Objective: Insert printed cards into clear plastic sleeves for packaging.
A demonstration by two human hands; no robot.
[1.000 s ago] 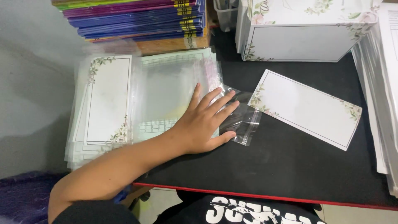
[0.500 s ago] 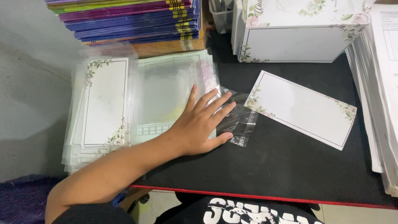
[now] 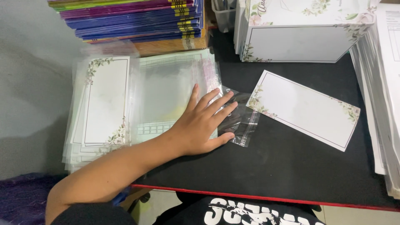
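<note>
One left hand (image 3: 199, 125), open flat as before (unmoved) on clear plastic sleeve (image 3: 237, 121).

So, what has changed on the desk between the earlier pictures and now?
Almost nothing. The left hand lies flat, fingers spread, on the clear plastic sleeve as before; it has neither gripped nor released anything. Only the camera view drifted slightly. The loose floral card, the pile of sleeved cards and the black desk stayed in place. The right hand is not in view.
</note>
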